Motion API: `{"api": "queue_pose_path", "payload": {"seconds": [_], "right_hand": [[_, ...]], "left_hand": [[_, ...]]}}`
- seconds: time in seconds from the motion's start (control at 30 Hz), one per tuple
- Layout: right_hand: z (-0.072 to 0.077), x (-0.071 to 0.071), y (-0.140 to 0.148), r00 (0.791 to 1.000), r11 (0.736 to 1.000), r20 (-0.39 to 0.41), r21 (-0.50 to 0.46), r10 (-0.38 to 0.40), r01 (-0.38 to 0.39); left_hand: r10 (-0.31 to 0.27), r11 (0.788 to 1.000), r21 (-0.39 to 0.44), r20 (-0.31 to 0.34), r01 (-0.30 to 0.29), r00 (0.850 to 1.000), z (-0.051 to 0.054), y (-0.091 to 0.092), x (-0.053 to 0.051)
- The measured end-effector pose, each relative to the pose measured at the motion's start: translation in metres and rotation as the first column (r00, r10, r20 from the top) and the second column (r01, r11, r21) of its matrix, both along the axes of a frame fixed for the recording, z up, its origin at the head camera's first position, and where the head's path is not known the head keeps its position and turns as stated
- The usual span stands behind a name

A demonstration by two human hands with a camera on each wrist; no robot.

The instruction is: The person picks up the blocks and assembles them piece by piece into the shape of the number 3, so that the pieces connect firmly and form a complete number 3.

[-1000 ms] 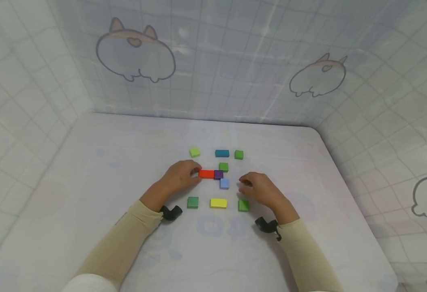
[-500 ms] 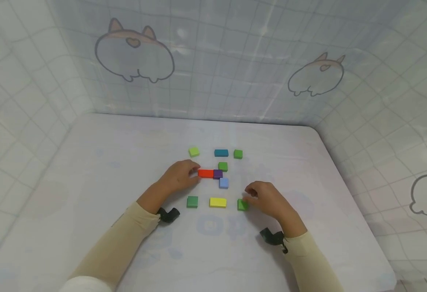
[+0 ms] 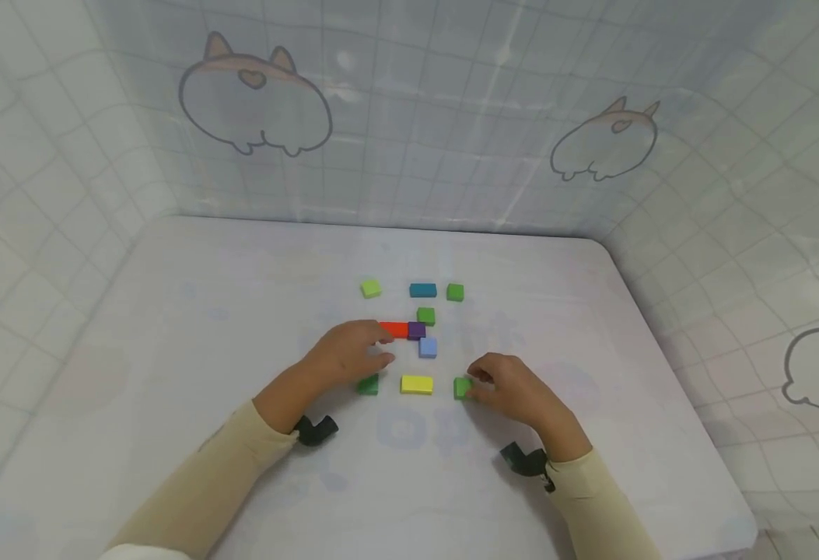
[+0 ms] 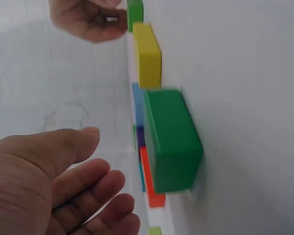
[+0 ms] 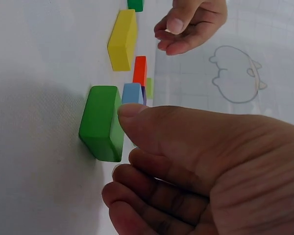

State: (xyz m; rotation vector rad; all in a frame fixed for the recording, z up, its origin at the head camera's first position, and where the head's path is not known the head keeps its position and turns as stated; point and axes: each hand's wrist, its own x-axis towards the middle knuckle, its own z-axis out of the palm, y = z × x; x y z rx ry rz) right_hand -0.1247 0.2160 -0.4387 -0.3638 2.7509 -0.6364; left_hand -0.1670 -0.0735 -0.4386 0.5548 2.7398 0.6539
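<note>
Left hand [image 3: 346,354] is held spread near dark green block [image 4: 170,125]; right hand [image 3: 514,386] is poised, digits parted, beside bright green block [image 5: 100,117].

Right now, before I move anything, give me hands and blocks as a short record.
Left hand: holds nothing; nearest the red oblong block and dark green block
Right hand: at the near-right green block; contact unclear
Near row, left to right: dark green block, yellow oblong block, near-right green block
Middle cluster: red oblong block, purple block, light blue block, middle green block
Far row, left to right: lime block, teal oblong block, far-right green block
</note>
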Motion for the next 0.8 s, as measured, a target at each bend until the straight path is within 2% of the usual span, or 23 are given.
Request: {"api": "queue_pose_path", "payload": {"seconds": [0.13,0.3,0.5,0.8], "right_hand": [[-0.003,0.002,0.0,1.0,1.0,0.008,0.01,0.014,-0.014],[-0.005,0.003,0.0,1.0,1.0,0.012,-0.002,0.017,-0.017],[-0.003,0.003,-0.001,1.0,1.0,0.018,-0.015,0.009,-0.009],[-0.005,0.001,-0.004,0.999,0.999,-0.015,-0.014,0.036,-0.036]], "left_hand": [[-0.05,0.998,-0.032,-0.014,0.049,0.999,0.0,0.008,0.009],[-0.048,0.998,-0.049,-0.002,0.048,0.999,-0.004,0.017,0.017],[-0.075,0.997,-0.031,0.03,0.076,0.997,-0.007,0.022,0.021],[-0.156,0.987,-0.05,-0.008,0.155,0.988,-0.011,0.025,0.025]]}}
